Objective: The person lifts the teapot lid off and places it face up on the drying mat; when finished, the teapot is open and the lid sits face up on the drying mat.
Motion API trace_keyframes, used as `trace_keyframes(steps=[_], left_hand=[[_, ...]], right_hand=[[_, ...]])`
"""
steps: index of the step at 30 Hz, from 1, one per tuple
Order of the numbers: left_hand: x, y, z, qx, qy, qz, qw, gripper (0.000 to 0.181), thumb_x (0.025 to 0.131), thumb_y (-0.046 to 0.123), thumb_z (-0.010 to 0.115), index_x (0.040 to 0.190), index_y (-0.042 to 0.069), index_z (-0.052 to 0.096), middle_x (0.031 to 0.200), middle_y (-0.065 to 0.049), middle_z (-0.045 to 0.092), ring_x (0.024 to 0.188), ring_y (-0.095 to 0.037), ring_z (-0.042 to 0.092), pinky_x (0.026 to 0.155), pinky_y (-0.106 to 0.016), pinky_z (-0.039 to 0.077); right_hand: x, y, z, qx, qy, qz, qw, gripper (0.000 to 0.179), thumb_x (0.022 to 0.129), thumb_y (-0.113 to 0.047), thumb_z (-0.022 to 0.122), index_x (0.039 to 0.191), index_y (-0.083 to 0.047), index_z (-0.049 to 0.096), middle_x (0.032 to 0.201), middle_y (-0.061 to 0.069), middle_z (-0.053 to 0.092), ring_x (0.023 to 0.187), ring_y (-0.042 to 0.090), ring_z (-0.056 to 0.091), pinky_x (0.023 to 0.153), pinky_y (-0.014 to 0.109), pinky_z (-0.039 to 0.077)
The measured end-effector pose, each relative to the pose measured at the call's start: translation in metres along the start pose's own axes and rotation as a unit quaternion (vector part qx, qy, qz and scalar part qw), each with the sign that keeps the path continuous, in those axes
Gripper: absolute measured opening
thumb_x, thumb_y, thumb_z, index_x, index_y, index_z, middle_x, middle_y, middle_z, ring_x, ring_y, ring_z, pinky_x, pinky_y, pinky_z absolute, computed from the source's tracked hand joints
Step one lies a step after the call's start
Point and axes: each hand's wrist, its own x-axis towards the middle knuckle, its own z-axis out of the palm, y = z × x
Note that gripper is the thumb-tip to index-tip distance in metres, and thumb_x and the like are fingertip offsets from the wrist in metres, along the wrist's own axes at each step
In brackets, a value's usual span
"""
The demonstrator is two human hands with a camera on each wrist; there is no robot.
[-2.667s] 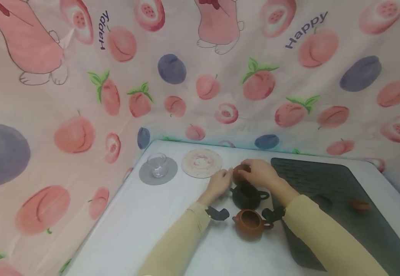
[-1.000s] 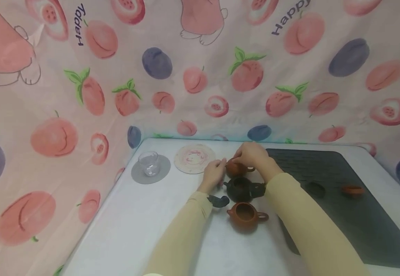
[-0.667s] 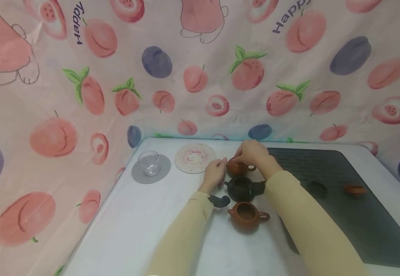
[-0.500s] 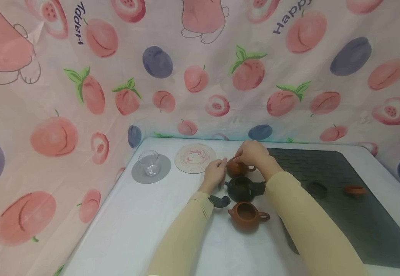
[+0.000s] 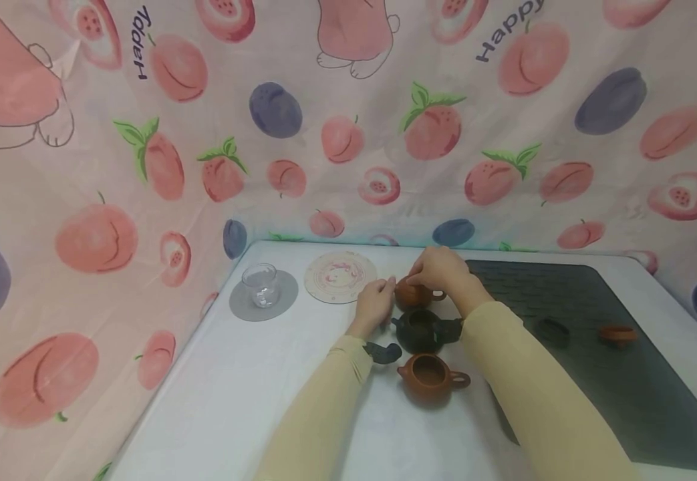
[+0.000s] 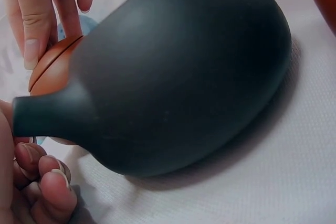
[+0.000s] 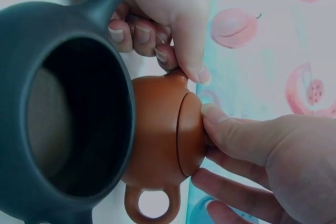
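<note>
Three small teapots stand in a row. The farthest is a reddish-brown teapot [image 5: 410, 298]; its lid [image 7: 194, 135] sits on top with a thin seam visible. My right hand [image 5: 442, 272] pinches this lid from above between thumb and fingers. At the spout, my left hand [image 5: 375, 306] pinches the same teapot, thumb on one side and curled fingers on the other. Directly in front is a black teapot [image 5: 408, 337], lidless, its dark inside showing in the right wrist view. Nearest stands another reddish-brown teapot [image 5: 425, 393], also lidless.
A dark textured mat [image 5: 613, 407] lies on the right, bearing a black lid [image 5: 553, 331] and a brown lid [image 5: 618, 334]. At the back left, a clear glass cup [image 5: 260, 288] stands on a grey coaster [image 5: 241, 304] beside a round patterned mat [image 5: 339, 279].
Since the oldest frame, the head view has shifted slightly and my right hand has settled over the far teapot's top, its handle now showing. Over the last second both hands stay almost still.
</note>
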Motion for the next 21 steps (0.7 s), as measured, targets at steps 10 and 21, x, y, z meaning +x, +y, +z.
trace_keyframes(steps=[10, 21], left_hand=[[0.0011, -0.0018, 0.0001, 0.000, 0.001, 0.001, 1.0000, 0.048, 0.108, 0.049, 0.044, 0.082, 0.012, 0.058, 0.051, -0.003, 0.052, 0.040, -0.017, 0.050, 0.045, -0.028, 0.039], [0.0016, -0.0011, 0.0008, -0.015, 0.003, -0.007, 0.9999, 0.048, 0.108, 0.049, 0.045, 0.081, 0.011, 0.058, 0.054, -0.003, 0.053, 0.041, -0.016, 0.051, 0.044, -0.028, 0.039]], right_hand=[[-0.0010, 0.0000, 0.0016, 0.006, 0.004, 0.006, 1.0000, 0.016, 0.096, -0.032, 0.075, 0.103, -0.021, 0.083, 0.084, -0.004, 0.073, 0.083, 0.023, 0.063, 0.065, 0.037, 0.053], [-0.0005, -0.0005, 0.0016, 0.003, 0.008, 0.009, 0.9999, 0.016, 0.095, -0.033, 0.076, 0.103, -0.022, 0.083, 0.085, -0.005, 0.073, 0.088, 0.023, 0.064, 0.068, 0.040, 0.054]])
